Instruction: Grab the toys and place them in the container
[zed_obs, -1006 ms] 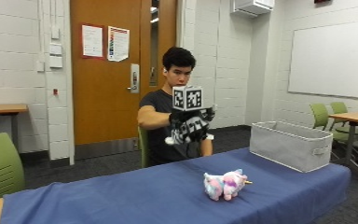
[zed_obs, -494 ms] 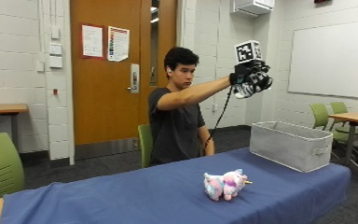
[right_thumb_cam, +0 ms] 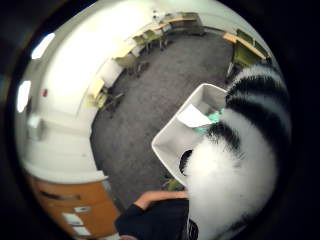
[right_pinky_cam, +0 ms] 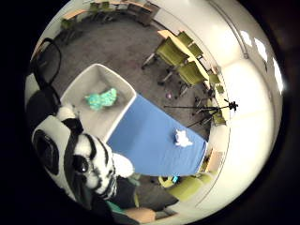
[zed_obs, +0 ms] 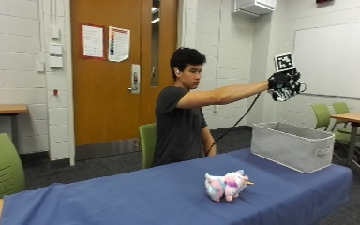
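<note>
Grey container [zed_obs: 293, 145]: one toy inside; two outside.

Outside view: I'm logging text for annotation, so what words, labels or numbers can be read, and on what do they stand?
No text can be read.
Two paper notices on the wooden door: print too small and blurred.
Whiteboard: no writing shows.
Grey fabric container, pastel plush toy: no label visible.
</note>
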A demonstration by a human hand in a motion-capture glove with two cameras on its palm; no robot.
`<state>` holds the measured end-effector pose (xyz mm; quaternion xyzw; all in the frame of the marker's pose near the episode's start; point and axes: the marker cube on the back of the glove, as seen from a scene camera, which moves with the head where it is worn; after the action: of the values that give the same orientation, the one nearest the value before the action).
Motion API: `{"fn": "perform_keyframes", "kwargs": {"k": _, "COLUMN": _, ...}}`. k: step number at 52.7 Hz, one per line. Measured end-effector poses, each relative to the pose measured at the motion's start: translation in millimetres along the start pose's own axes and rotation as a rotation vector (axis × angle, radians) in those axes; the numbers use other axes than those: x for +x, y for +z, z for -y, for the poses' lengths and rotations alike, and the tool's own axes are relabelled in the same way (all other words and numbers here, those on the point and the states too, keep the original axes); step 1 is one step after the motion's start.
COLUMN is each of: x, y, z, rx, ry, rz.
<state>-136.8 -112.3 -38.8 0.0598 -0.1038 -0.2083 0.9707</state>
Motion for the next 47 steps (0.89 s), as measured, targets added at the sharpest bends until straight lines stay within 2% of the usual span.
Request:
{"fn": "perform_keyframes", "kwargs": {"k": 6, "x": -15.2, "y": 14.8, "z": 4.8, "rx": -0.001, "ry": -0.092, "rz": 0.036}}
{"fn": "perform_keyframes", "kwargs": {"k": 10, "x": -13.7, "y": 26.2, "z": 9.4, "rx": -0.033, "ry": 0.000, "rz": 0.017}}
{"fn": "perform_keyframes", "kwargs": {"k": 16, "x": 6.7, "y": 45.8, "z": 1.6, "rx": -0.184, "ry": -0.020, "rz": -0.169}}
{"fn": "perform_keyframes", "kwargs": {"k": 20, "x": 0.2, "y": 44.1, "z": 6.7, "rx": -0.137, "ry": 0.124, "rz": -0.095}}
{"fn": "perform_keyframes", "kwargs": {"k": 28, "x": 32.9, "y": 29.6, "z": -11.9, "rx": -0.102, "ry": -0.008, "rz": -0.176}}
{"fn": "perform_keyframes", "kwargs": {"k": 34, "x": -24.2, "y": 26.8, "z": -18.2, "rx": -0.074, "ry": 0.053, "rz": -0.177}}
{"fn": "perform_keyframes", "kwargs": {"k": 42, "x": 77.4, "y": 3.4, "z": -60.3, "rx": -0.067, "ry": 0.200, "rz": -0.311}}
{"fn": "perform_keyframes", "kwargs": {"k": 47, "x": 124.3, "y": -16.7, "z": -102.6, "rx": -0.069, "ry": 0.073, "rz": -0.150}}
